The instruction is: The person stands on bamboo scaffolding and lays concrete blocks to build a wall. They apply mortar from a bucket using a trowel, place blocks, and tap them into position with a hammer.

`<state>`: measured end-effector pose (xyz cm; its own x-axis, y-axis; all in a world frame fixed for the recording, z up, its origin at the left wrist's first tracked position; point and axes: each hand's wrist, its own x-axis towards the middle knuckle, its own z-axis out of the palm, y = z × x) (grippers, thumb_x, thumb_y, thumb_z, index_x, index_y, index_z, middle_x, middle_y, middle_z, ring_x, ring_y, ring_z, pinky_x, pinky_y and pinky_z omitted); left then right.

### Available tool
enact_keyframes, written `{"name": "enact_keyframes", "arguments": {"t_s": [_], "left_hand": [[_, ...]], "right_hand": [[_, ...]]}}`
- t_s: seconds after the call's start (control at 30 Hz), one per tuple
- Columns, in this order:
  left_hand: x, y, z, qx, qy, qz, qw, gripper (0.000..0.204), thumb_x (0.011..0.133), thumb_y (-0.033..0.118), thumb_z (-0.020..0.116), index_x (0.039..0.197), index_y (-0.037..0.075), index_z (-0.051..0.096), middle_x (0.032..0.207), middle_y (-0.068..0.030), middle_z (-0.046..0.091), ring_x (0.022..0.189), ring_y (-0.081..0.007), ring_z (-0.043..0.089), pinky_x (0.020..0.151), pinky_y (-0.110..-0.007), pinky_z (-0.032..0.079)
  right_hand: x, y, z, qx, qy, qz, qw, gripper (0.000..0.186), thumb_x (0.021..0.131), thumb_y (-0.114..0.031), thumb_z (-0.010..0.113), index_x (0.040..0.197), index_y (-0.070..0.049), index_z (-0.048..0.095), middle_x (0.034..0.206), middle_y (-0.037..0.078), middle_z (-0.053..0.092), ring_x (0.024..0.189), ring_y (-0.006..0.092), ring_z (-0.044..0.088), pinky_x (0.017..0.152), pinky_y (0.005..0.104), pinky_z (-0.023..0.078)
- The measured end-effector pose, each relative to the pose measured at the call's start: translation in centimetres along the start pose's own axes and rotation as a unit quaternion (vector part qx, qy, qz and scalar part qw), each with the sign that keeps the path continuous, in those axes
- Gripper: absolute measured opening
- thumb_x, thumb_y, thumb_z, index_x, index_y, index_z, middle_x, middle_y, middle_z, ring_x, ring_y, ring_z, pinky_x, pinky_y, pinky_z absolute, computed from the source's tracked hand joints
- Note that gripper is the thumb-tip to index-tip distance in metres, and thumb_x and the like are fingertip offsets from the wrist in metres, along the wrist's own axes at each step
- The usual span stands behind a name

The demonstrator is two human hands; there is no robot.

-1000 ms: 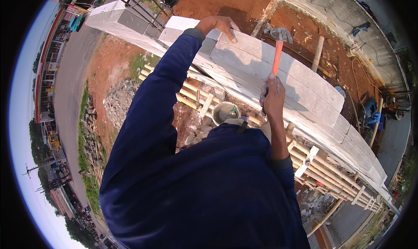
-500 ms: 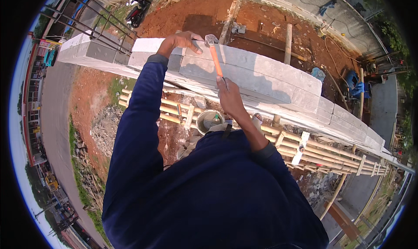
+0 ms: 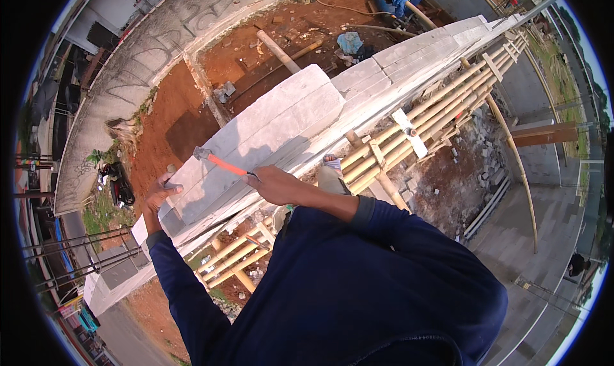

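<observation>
My right hand is closed round the end of a hammer's orange handle. The hammer points left across the wall, its grey head at the far edge of a pale grey block on the top course. My left hand is at the left end of that course, thumb and fingers apart, against the block's edge. Part of its fingers is hard to make out. Shadows of my arms and head lie on the blocks.
Bamboo scaffolding runs along the near side of the wall, with a foot on it. Steel bars stick out at the left end. Beyond the wall lie red soil, a bamboo pole and a motorbike.
My view has turned, so the wall now slants up to the right. The hammer is still in my right hand. My left hand now appears lower and farther left, farther from the hammer's head.
</observation>
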<state>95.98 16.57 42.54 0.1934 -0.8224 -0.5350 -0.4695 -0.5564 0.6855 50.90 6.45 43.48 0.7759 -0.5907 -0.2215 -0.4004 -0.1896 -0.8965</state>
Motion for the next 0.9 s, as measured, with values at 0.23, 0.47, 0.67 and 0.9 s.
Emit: {"name": "enact_keyframes", "arguments": {"t_s": [0.23, 0.47, 0.67, 0.9], "left_hand": [[0.2, 0.9, 0.4, -0.024, -0.016, -0.002, 1.0, 0.067, 0.075, 0.02, 0.093, 0.135, 0.006, 0.068, 0.119, -0.0011, 0.07, 0.11, -0.017, 0.063, 0.101, -0.033, 0.046], [0.4, 0.2, -0.2, -0.049, -0.023, -0.002, 0.999, 0.063, 0.076, 0.016, 0.093, 0.133, 0.005, 0.068, 0.117, -0.002, 0.072, 0.106, -0.018, 0.065, 0.098, -0.033, 0.048], [-0.1, 0.5, 0.4, -0.032, 0.016, -0.002, 0.999, 0.058, 0.081, 0.02, 0.09, 0.132, 0.002, 0.069, 0.117, -0.0041, 0.072, 0.109, -0.0182, 0.066, 0.1, -0.033, 0.049], [0.7, -4.0, -0.7, -0.125, 0.287, 0.035, 0.949, 0.036, 0.099, 0.022, 0.076, 0.124, -0.004, 0.072, 0.108, -0.0049, 0.074, 0.1, -0.0149, 0.067, 0.089, -0.028, 0.051]], "right_hand": [[-1.8, 5.0, -3.9, -0.019, 0.127, -0.017, 0.992, 0.064, 0.113, -0.053, 0.039, 0.097, 0.007, 0.059, 0.091, 0.034, 0.062, 0.096, 0.0521, 0.061, 0.09, 0.0572, 0.047], [-5.2, 3.9, -6.6, 0.022, 0.14, 0.039, 0.989, 0.064, 0.108, -0.057, 0.052, 0.103, 0.006, 0.065, 0.09, 0.029, 0.063, 0.093, 0.0456, 0.061, 0.089, 0.0515, 0.047], [-10.9, 9.2, -6.0, 0.019, 0.17, 0.066, 0.983, 0.048, 0.097, -0.05, 0.07, 0.094, -0.002, 0.073, 0.082, 0.023, 0.065, 0.084, 0.0403, 0.066, 0.079, 0.0492, 0.052], [-18.8, 15.2, -7.2, -0.025, 0.206, 0.278, 0.938, 0.031, 0.09, -0.045, 0.071, 0.099, -0.016, 0.079, 0.087, 0.021, 0.073, 0.086, 0.0428, 0.072, 0.081, 0.0485, 0.056]]}}
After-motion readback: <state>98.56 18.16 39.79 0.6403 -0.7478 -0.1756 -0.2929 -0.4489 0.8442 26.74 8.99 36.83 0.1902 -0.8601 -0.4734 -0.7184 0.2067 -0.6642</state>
